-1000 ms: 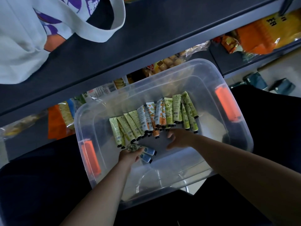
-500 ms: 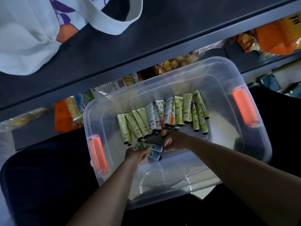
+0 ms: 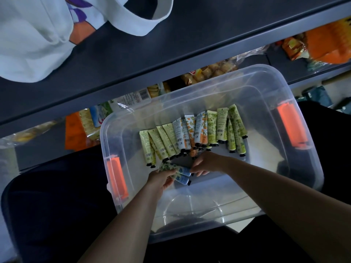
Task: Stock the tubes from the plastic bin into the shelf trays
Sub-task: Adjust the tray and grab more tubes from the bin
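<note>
Tubes with blue ends [image 3: 180, 172] lie crosswise near the plastic bin's [image 3: 296, 188] front wall, gripped in the curled left hand [image 3: 161, 178], caps toward the right hand [image 3: 206, 163], whose fingers bend onto the nearest cap. Beyond both hands, the row of tubes [image 3: 195, 133] fans lengthwise, caps toward them, the right hand closer.

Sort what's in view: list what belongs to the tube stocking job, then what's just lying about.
Job:
clear plastic bin
row of tubes
blue-ended tubes in the left hand
right hand at the row's caps
dark shelf

Lying about:
white tote bag
snack packets
orange bags
</note>
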`<state>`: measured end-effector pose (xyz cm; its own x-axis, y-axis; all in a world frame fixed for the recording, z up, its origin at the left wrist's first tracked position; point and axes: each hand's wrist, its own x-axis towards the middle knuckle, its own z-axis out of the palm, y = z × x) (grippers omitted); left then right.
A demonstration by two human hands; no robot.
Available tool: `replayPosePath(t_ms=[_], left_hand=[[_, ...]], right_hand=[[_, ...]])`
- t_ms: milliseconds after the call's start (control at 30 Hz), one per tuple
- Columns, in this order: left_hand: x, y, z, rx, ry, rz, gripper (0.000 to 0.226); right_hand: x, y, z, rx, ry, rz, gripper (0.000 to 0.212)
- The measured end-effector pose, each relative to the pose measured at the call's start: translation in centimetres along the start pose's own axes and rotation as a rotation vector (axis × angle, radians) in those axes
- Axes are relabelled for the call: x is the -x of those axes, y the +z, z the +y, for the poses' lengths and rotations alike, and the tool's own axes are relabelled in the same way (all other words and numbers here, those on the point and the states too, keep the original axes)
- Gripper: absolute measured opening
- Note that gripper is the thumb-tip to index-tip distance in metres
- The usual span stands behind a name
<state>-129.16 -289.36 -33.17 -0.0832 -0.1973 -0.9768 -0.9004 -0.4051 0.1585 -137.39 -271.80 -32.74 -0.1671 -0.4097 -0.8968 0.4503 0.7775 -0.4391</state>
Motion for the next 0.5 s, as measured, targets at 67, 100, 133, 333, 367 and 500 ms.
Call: replayPosePath(t_ms=[67,100,133,333,367,500], left_hand=[[0.01,0.02,-0.03,0.001,-0.004,-0.003,0.022],[0.04,0.04,-0.03,0.006,-0.007,-0.006,0.02],[0.08,0.06,-0.03,0.01,-0.01,-0.007,0.019],[0.02,-0.05,-0.03,0.025,-0.009,-0.017,0.021],[0.08,-0.05,-0.02,0.03,-0.008,-0.022,0.021],[0.43,-0.06,0.02,0.076,-0.022,-0.063,0.016]], right_hand=[[-0.08,0.02,0.01,-0.056,0.024,-0.001,0.035],[-0.16,0.04,0.04,-0.085,0.034,0.0,0.037],[-0.24,0.07,0.08,-0.11,0.041,0.0,0.037],[-0.64,0.01,0.58,-0.227,0.049,-0.02,0.033],[-0.71,-0.06,0.63,-0.253,0.054,-0.032,0.032],[-0.76,-0.3,0.62,-0.355,0.065,-0.082,0.011]])
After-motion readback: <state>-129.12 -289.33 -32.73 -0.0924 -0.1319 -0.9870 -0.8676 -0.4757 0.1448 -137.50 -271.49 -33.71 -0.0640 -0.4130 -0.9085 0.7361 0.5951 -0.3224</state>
